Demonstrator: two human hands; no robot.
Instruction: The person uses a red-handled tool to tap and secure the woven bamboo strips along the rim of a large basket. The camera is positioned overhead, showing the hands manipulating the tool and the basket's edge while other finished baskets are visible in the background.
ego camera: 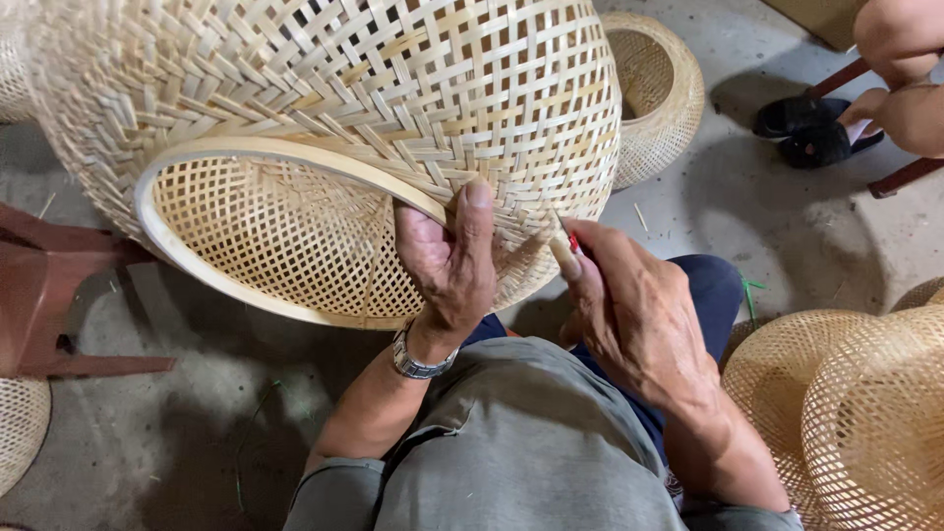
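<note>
Five woven bamboo baskets (393, 108), one wristwatch (418, 362), two dark sandals (811, 133)

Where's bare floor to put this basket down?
Bare concrete lies lower left, between the reddish stool and the left hand. More lies upper right, between the far basket and the black sandals. Lower right is crowded with stacked baskets.

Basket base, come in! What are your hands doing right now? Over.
Left hand grips the woven bamboo basket at its rim. Right hand pinches a small red-tipped tool against the weave. Nothing blocking the hands.
</note>
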